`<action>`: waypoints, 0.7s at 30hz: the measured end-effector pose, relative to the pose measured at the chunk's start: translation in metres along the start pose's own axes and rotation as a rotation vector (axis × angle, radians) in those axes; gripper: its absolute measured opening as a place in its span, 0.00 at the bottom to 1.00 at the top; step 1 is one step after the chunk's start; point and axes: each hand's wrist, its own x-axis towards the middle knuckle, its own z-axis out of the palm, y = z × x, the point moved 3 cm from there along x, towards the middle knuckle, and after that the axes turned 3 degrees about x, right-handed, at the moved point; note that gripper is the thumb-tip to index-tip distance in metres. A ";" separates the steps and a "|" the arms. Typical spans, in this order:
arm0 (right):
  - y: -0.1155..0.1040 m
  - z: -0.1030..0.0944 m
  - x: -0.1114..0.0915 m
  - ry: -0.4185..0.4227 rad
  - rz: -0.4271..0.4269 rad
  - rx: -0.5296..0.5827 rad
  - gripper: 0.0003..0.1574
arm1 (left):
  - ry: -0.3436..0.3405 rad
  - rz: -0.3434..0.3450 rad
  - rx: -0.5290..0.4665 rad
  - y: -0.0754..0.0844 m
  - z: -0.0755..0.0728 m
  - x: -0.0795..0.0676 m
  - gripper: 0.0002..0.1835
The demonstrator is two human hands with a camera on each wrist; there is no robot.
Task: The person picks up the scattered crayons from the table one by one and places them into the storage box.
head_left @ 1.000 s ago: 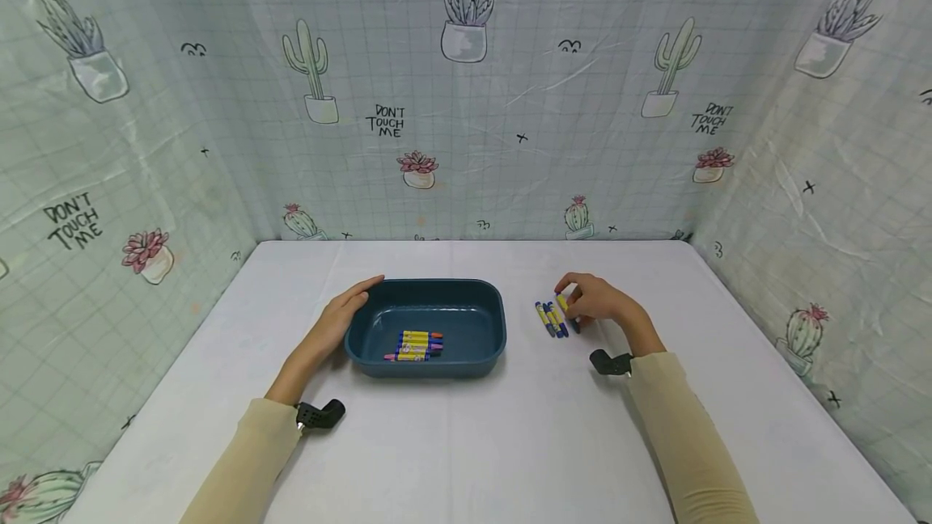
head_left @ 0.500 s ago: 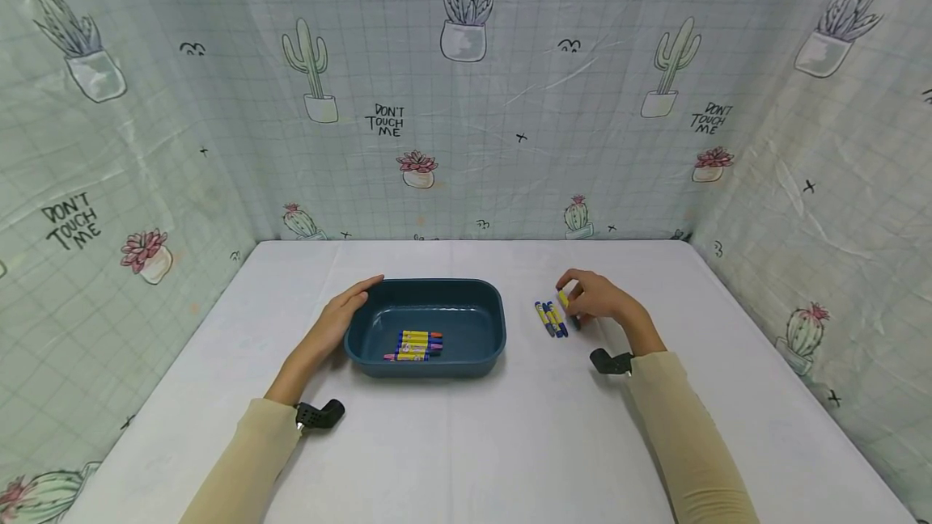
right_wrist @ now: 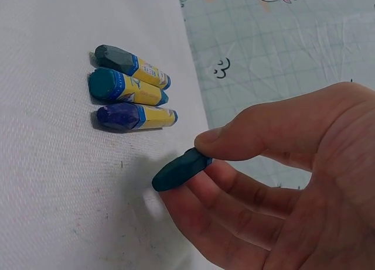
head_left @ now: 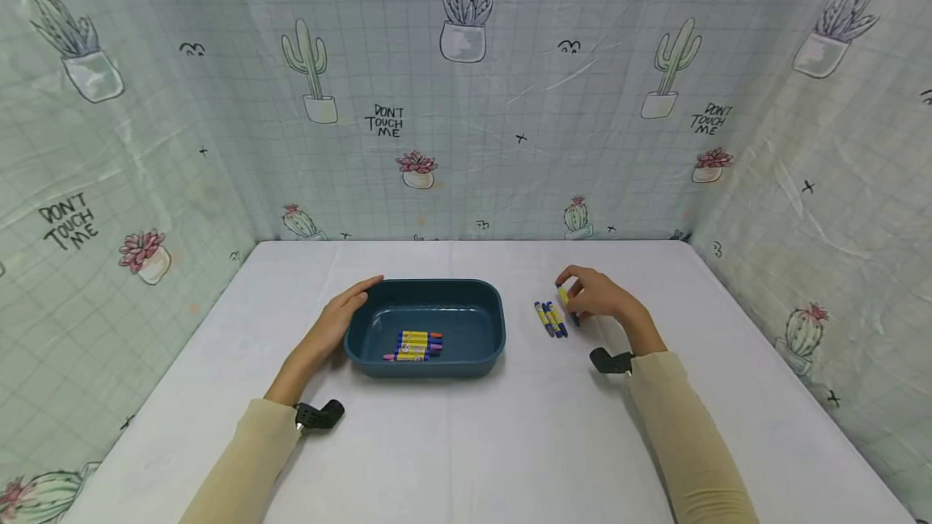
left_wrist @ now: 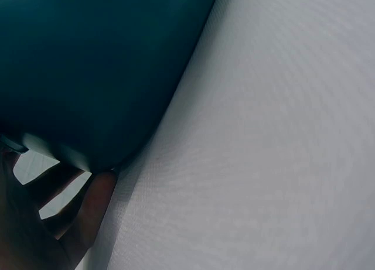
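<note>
My right hand (head_left: 597, 296) pinches a dark green crayon (right_wrist: 179, 171) with a yellow wrapper between thumb and fingers, over the right part of the table. In the right wrist view the crayon is tilted, its blunt green end pointing away from the hand. Beside it, on the cloth, three crayons lie in a row: a greyish green one (right_wrist: 117, 58), a teal one (right_wrist: 105, 84) and a dark purple one (right_wrist: 121, 116). My left hand (head_left: 336, 320) rests against the left end of a dark blue tray (head_left: 498, 330), its fingers touching the outer wall.
Several yellow-wrapped crayons (head_left: 415, 344) lie in a stack of rows on the tray's floor, near its front wall. The table (head_left: 451, 443) has a white cloth. A patterned curtain (head_left: 466, 144) encloses its back and sides.
My right hand has lifted the crayon slightly and drawn it a little away from the three beside it. The left hand and the tray stay where they were.
</note>
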 end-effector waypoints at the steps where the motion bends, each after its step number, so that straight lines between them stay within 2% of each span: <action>1: 0.000 0.000 0.000 0.003 0.000 0.000 0.32 | 0.000 0.003 0.004 0.000 0.000 0.000 0.26; 5: -0.002 0.000 0.000 0.016 -0.002 -0.005 0.33 | -0.004 0.001 0.003 0.004 0.000 -0.001 0.26; 13: -0.009 -0.001 0.000 0.029 -0.019 -0.012 0.33 | -0.027 -0.021 0.001 0.027 -0.003 -0.008 0.25; 15: -0.010 -0.002 -0.001 0.027 -0.027 -0.002 0.33 | -0.024 -0.019 0.003 0.025 -0.002 -0.007 0.26; 21: -0.013 -0.004 -0.003 0.021 -0.049 0.006 0.33 | 0.000 -0.002 0.008 0.003 0.000 0.000 0.25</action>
